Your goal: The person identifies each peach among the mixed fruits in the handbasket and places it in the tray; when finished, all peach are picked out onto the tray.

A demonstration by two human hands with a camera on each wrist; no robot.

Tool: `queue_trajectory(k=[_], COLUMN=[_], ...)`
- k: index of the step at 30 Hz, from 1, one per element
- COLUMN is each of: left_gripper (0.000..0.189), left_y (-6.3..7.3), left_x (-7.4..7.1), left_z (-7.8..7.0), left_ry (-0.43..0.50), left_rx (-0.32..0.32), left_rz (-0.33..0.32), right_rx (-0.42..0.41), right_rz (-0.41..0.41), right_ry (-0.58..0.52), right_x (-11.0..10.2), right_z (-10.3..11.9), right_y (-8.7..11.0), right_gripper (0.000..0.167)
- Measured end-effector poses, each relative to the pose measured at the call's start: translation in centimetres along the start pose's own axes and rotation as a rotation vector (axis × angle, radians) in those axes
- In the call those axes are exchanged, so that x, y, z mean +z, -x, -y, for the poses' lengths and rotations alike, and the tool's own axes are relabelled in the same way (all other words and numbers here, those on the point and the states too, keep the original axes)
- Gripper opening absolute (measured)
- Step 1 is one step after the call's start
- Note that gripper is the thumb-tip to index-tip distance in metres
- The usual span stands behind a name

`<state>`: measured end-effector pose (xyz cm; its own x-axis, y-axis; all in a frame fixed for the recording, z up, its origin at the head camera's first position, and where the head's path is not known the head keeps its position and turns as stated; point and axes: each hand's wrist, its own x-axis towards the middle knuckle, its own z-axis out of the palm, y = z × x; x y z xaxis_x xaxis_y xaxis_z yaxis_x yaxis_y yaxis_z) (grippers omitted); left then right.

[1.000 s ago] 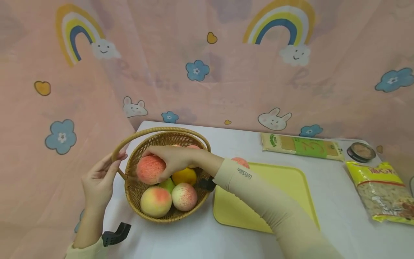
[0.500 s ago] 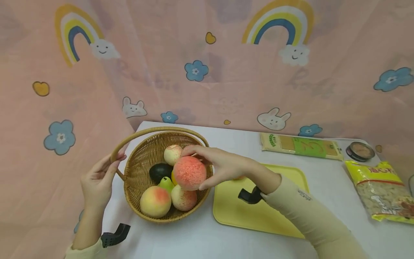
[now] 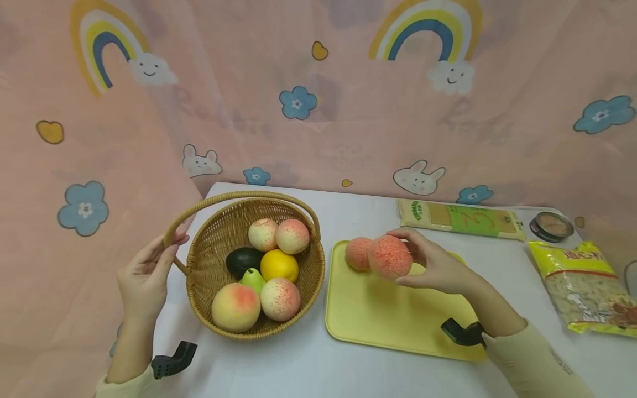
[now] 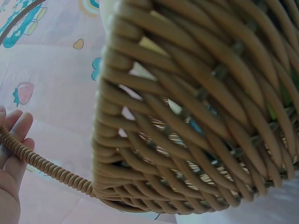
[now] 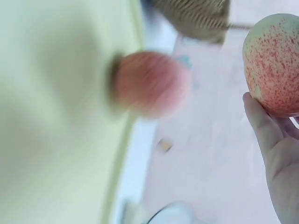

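Observation:
My left hand [image 3: 144, 279] holds the handle [image 3: 175, 226] of a woven wicker basket [image 3: 195, 301] at its left side. In the basket lie a large yellow-red peach [image 3: 236, 307], several smaller speckled peaches [image 3: 281, 299], a yellow lemon-like fruit [image 3: 280, 266], a green pear [image 3: 253, 279] and a dark avocado-like fruit [image 3: 243, 262]. Over the yellow tray [image 3: 378, 326] my right hand [image 3: 438, 265] grips a pinkish-red peach [image 3: 390, 257] between thumb and fingers. Another red peach [image 3: 358, 254] rests on the tray's back left part, partly overlapped by the held one in the head view.
A long noodle packet [image 3: 460, 219] lies along the table's back edge, with a round dark-rimmed tin [image 3: 551, 226] beside it. A yellow-topped food bag [image 3: 582, 287] is at the right. Patterned pink cloth [image 3: 343, 132] hangs behind the white table [image 3: 278, 365].
My right hand has lifted the peach out of the basket and carried it right, over the tray. My left hand keeps holding the basket handle.

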<state>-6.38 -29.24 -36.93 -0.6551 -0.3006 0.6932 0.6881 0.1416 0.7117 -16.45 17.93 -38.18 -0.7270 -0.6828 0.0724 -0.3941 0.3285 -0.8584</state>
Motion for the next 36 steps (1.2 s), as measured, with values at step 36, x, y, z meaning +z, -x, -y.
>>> queue_trajectory(k=[36], left_gripper=[0.027], left_y=[-0.1], left_x=[0.1], left_z=[-0.1], left_ry=[0.003], left_rx=[-0.002], left_rz=[0.000], right_rx=[0.296], right_rz=[-0.004], right_ry=[-0.002], right_x=[-2.1], right_z=[-10.5], right_y=[0.9], right_gripper=[0.077])
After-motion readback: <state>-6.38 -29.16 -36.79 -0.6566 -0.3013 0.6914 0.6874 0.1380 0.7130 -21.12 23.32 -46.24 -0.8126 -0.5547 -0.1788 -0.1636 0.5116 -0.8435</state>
